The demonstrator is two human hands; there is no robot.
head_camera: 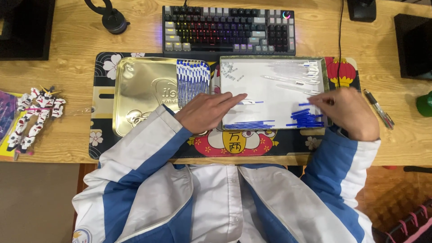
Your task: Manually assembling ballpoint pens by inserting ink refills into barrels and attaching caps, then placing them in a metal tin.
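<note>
Already a neat row of finished pens (192, 81) lies in the gold tin lid (139, 96), just left of the white tray (270, 94). So part of the pen building looks done.

Plenty is left, I think. On the tray, a pile of blue caps (307, 119) sits at the lower right, thin blue refills (249, 124) lie along the bottom edge, clear pen tubes (294, 76) wait at the top right, and tiny bits (228, 69) sit at the top left.

The left hand (208, 111) lies flat at the tray's left edge, fingers stretched out, its fingertips just beside a half-built pen (250, 102) on the tray. It grips nothing. The right hand (348, 112) is over the tray's right edge, curled, pinching a small blue piece (305, 104) above the caps.

A keyboard (228, 29) sits behind the tray. A toy robot (35, 114) lies far to its left, and two pens (379, 108) lie to its right.
</note>
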